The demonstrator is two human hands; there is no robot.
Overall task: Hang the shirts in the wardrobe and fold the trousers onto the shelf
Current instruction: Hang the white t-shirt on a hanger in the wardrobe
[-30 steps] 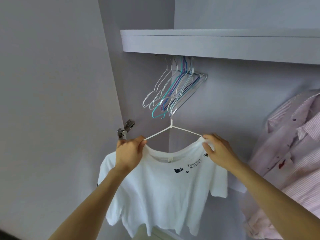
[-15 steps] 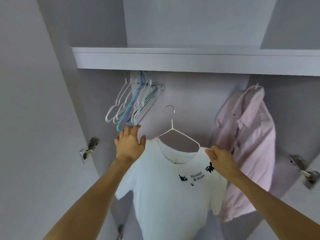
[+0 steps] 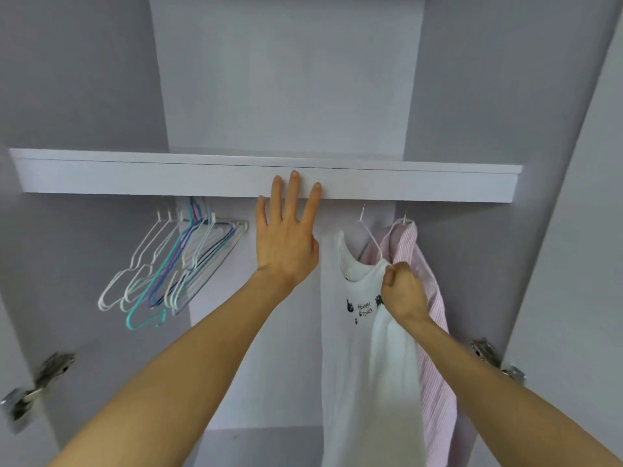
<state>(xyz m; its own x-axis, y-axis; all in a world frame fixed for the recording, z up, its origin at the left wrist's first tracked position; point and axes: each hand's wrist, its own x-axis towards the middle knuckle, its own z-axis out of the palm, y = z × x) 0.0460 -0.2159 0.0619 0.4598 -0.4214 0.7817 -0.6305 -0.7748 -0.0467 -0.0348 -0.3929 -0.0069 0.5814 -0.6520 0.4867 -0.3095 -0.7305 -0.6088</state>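
Gripping the shoulder of the white T-shirt [image 3: 367, 348], the right hand [image 3: 403, 293] is closed in a fist around the cloth and the thin wire hanger [image 3: 372, 242]. The left hand [image 3: 286, 241] is flat and open, holding nothing, fingers spread up against the front edge of the shelf [image 3: 135, 178]. The T-shirt hangs right of this hand, touching a pink striped shirt [image 3: 428, 298] farther right. At left, a bunch of empty wire hangers [image 3: 168, 261], white, teal and purple, hangs under the shelf. The wardrobe walls are smooth and pale grey.
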